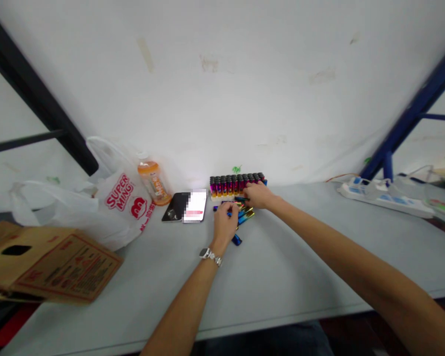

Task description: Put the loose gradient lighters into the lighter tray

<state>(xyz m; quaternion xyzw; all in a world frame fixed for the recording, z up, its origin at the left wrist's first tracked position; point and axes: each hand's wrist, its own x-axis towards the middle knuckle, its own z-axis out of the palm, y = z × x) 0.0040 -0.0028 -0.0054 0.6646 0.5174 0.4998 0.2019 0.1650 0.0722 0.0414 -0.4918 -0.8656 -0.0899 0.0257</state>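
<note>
Slim lighters [228, 186] with black tops and shiny pink-to-yellow bodies stand upright in close rows in a low white tray [222, 199] against the wall. Several loose blue and gold lighters [245, 216] lie in front of the tray, one blue lighter [237, 240] nearer to me. My left hand [225, 221], with a silver watch on its wrist, is closed over the loose ones, its fingers curled round a lighter. At the tray's right end, my right hand [258, 195] is closed with its fingertips on a lighter at the front row; its palm hides part of the row.
Left of the tray lie a phone [176, 206] with a lit screen beside it, an orange drink bottle [155, 182], a white plastic bag [111, 212] and a cardboard box [66, 267]. A white power strip [385, 199] lies at the right, near a blue metal post [411, 106].
</note>
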